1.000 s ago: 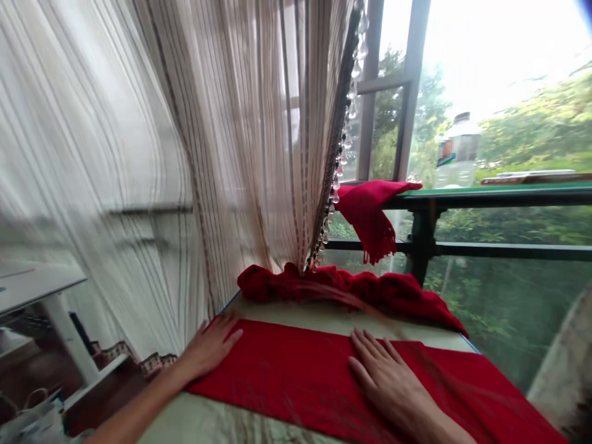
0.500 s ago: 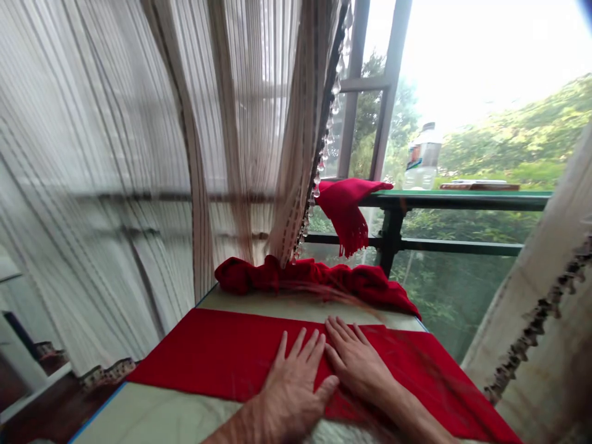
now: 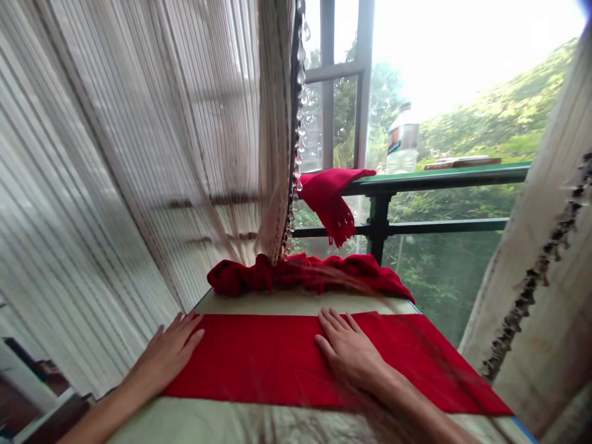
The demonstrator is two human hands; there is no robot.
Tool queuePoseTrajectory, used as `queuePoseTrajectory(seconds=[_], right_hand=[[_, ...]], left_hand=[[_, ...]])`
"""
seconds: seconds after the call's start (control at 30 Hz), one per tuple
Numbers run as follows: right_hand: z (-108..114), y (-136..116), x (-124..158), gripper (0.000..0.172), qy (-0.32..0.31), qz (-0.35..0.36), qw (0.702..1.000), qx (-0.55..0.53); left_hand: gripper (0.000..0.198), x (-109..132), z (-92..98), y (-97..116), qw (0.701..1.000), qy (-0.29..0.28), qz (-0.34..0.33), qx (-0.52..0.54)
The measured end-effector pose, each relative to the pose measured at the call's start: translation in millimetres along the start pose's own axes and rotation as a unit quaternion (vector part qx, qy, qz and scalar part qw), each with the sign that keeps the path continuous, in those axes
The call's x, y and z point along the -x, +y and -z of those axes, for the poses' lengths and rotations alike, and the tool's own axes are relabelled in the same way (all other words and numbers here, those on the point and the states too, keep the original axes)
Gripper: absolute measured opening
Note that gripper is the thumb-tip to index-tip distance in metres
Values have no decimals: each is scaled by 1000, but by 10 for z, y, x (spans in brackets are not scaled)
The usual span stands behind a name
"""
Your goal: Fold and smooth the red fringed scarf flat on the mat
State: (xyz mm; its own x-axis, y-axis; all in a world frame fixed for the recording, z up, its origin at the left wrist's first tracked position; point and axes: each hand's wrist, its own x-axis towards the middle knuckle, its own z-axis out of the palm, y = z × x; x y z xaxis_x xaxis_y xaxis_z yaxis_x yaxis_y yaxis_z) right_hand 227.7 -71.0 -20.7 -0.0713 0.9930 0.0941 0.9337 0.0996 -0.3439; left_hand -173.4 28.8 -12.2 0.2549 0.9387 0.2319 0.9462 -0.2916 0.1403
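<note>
A red cloth, which looks like a folded scarf, lies flat across the pale table. My left hand rests on its left end with the fingers stretched out toward the far edge. Palm down, my right hand lies on the cloth right of its middle, fingers extended and slightly apart. Neither hand grips the fabric. Beyond the flat piece, a bunched red cloth runs along the table's far end. Blurred strands cross the picture in front of the cloth.
Striped sheer curtains hang at the left, edged with clear beads. A dark railing stands behind the table. On it are a fringed red scarf, a plastic bottle and a flat brown object. Another curtain hangs at right.
My left hand has moved from the cloth's middle, beside my right hand, to its left end. My right hand remains at about the same spot. The view has shifted slightly.
</note>
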Motion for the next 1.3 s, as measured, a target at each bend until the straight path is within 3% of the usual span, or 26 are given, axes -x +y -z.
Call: queuePoseTrajectory(seconds=[0.1,0.17,0.23,0.33,0.47,0.57,0.7,0.8,1.03,1.3], right_hand=[[-14,11,-11,66,3,-3,1000,1],[-23,15,-18,66,3,-2,1000,2],[-28,18,-22,66,4,-1,1000,2],[-24,23,-19,67,1,1,1000,2],[3,25,-5,69,-4,5,1000,0],[26,20,4,68,-7,7,1000,-1],[48,10,9,67,-11,7,1000,-1],[60,4,13,68,-12,5,1000,3],[68,-9,25,67,-19,0,1000,11],[20,24,-9,68,-25,-7,999,26]], left_hand=[[48,79,102,526,996,6,-87,33],[34,234,146,926,986,-38,-143,75],[26,387,172,1222,983,-70,-148,84],[17,494,187,1411,983,-104,-130,78],[11,474,205,1431,972,-136,-160,103],[17,482,217,1418,961,-157,-145,175],[25,534,128,1358,910,-176,-103,362],[23,551,5,1278,886,-151,-81,431],[33,641,-107,1025,913,-63,-2,404],[28,810,-145,904,936,28,-7,351]])
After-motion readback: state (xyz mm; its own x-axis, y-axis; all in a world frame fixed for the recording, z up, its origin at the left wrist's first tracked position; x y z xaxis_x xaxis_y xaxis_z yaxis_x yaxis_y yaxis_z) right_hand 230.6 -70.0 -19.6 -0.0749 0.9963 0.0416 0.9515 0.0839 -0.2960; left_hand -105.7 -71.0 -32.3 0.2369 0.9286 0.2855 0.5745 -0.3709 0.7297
